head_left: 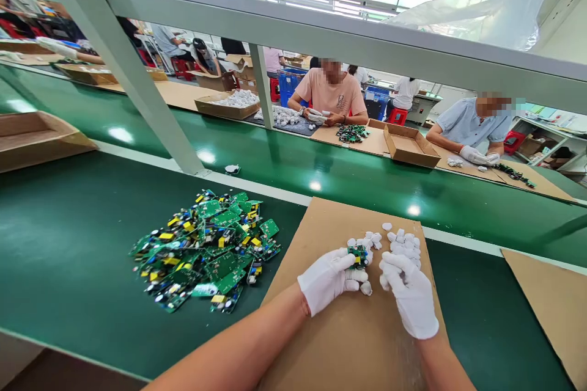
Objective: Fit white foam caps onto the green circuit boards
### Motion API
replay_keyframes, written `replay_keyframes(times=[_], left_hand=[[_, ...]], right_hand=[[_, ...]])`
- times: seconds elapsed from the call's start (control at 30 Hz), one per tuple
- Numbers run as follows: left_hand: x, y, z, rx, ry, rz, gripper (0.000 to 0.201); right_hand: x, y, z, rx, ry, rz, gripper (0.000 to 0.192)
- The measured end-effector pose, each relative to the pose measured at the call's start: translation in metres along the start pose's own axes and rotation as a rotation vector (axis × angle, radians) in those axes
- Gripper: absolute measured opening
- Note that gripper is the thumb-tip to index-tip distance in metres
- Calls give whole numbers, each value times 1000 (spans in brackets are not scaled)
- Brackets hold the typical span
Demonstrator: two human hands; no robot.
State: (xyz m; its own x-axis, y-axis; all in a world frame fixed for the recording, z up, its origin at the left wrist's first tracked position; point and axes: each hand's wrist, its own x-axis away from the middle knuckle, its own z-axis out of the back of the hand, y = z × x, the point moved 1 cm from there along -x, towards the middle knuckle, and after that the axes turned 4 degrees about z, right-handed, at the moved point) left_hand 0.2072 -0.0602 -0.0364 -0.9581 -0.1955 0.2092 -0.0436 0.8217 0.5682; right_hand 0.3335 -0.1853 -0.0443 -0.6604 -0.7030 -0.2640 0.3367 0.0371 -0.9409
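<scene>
Single head-worn view, looking forward and down, near cardboard sheet (pixel 348 330) close below, green bench (pixel 68 256) spreading left, co-workers far across.

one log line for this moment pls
left hand: holds small green circuit board | right hand: on white plastic pieces | surface: cardboard sheet | nearby: pile of circuit boards on green table

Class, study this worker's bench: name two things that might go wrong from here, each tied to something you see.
1. The left hand pinches a small green circuit board by fingertips only; it might slip.
2. Loose white caps lie near the cardboard sheet edge by the green belt; the right hand might knock some off.
</scene>
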Motion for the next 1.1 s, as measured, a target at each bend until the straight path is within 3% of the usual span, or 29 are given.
replay_keyframes(times=[0.1, 0.3, 0.47, 0.73, 0.97, 1.1], left_hand=[[0, -1, -1, -17, 19, 6, 27], [-4, -8, -1, -98, 54, -41, 35], [-4, -9, -4, -233, 59, -122, 37], [-1, -14, -7, -593, 108, -282, 23], [3, -13, -9, -735, 261, -354, 34], [4, -13, -13, -712, 282, -379, 32]], right_hand=[[3, -2, 1, -39, 33, -77, 32], [8, -12, -2, -19, -114, 89, 35], [8, -13, -5, 94, 2, 60, 25], [8, -13, -12, 274, 35, 163, 15], [9, -5, -16, 440, -19, 354, 12], [7, -7, -20, 479, 4, 480, 13]])
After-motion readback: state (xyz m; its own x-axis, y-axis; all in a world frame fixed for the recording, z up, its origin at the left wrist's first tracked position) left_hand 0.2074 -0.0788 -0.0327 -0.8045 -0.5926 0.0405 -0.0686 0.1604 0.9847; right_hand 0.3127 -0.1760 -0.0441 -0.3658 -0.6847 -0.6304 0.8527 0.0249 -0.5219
